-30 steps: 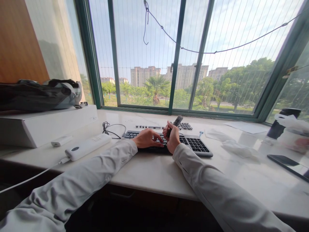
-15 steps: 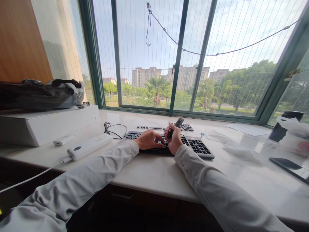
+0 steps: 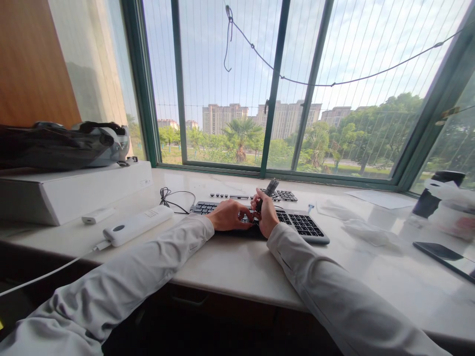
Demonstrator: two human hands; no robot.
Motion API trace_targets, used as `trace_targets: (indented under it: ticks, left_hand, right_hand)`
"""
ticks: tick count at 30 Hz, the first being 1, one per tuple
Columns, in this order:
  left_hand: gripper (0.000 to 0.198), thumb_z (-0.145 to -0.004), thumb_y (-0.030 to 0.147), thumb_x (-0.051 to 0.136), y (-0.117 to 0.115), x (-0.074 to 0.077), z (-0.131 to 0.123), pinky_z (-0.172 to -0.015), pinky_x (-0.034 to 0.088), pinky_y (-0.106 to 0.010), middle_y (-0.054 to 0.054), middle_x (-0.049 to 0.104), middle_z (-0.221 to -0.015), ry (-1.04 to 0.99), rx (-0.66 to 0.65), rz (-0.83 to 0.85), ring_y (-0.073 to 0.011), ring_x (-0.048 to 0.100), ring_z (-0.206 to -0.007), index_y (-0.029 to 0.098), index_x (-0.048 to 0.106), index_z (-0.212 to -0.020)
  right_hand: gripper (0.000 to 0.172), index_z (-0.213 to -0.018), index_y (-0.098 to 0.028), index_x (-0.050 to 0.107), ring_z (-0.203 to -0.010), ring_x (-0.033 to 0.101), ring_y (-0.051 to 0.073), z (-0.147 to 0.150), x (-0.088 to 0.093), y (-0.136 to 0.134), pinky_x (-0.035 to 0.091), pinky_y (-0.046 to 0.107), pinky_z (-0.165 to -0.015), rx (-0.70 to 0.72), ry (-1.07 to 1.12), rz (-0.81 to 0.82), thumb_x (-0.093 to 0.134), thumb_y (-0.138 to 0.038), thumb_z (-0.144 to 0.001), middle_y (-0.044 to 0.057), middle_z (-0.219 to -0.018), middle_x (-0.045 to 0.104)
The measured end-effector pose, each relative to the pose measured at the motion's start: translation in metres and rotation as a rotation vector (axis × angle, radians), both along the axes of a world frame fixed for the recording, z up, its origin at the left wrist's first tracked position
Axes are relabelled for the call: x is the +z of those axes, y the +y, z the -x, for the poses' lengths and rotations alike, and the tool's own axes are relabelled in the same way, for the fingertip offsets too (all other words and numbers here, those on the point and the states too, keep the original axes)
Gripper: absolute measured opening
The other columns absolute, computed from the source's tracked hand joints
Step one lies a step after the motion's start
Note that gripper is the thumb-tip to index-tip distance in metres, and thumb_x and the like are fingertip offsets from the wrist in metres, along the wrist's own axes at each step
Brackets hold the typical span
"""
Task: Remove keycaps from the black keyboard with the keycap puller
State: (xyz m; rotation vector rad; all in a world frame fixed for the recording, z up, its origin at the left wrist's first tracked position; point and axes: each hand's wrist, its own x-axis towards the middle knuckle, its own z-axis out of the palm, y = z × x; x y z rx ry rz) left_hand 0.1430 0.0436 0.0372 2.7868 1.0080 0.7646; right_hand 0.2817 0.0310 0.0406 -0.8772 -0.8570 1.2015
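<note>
A dark keyboard (image 3: 304, 225) lies across the counter in front of me, and its right part shows open key sockets. My right hand (image 3: 266, 213) is closed around a black brush (image 3: 270, 188), its bristle-like end tilted up. Over the middle of the keyboard, my left hand (image 3: 230, 215) has its fingers curled and thumb drawn in, touching or almost touching the right fingertips. Whatever the left fingers pinch is too small to make out. Behind the keyboard, loose black keycaps (image 3: 285, 196) sit in rows.
A white power bank (image 3: 137, 225) with a cable stands left, near a white box (image 3: 81, 190) bearing a dark bag (image 3: 63, 146). Coiled black cable (image 3: 166, 197) lies behind. At right are crumpled plastic (image 3: 367, 232), a phone (image 3: 441, 252) and a dark cup (image 3: 438, 193).
My right hand and the brush have shifted slightly left, the brush turning a little. My left fingers have risen slightly from the keys towards the right hand.
</note>
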Motion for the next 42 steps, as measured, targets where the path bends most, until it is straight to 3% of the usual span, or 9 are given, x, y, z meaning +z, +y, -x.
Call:
trace_targets:
  ticks: [11, 30, 42]
  left_hand:
    - [0.034, -0.07, 0.046, 0.067, 0.0046, 0.0005, 0.001, -0.052, 0.03, -0.02, 0.003, 0.051, -0.055, -0.075, -0.07, 0.214, -0.0083, 0.043, -0.053, 0.019, 0.077, -0.089]
    - [0.03, -0.071, 0.042, 0.067, 0.0048, -0.0039, 0.0006, -0.051, 0.031, -0.019, 0.003, 0.05, -0.054, -0.098, -0.065, 0.172, -0.0081, 0.044, -0.052, 0.019, 0.077, -0.087]
    - [0.031, -0.073, 0.043, 0.065, 0.0029, -0.0025, 0.0008, -0.054, 0.033, -0.019, 0.001, 0.056, -0.058, -0.088, -0.06, 0.155, -0.009, 0.046, -0.055, 0.019, 0.077, -0.088]
  right_hand:
    - [0.034, -0.058, -0.02, 0.039, -0.04, 0.029, 0.006, 0.0012, 0.0018, -0.0034, 0.022, 0.021, -0.038, 0.006, 0.057, -0.018, 0.058, -0.043, -0.074, -0.007, -0.047, 0.037]
    - [0.032, -0.057, -0.02, 0.04, -0.041, 0.031, 0.007, 0.0005, -0.003, 0.0026, 0.023, 0.023, -0.04, -0.007, 0.058, -0.075, 0.058, -0.041, -0.075, -0.006, -0.047, 0.038]
    - [0.031, -0.059, -0.02, 0.037, -0.04, 0.031, 0.006, 0.0011, 0.0006, -0.0017, 0.022, 0.021, -0.038, -0.013, 0.116, 0.007, 0.058, -0.038, -0.074, -0.007, -0.046, 0.037]
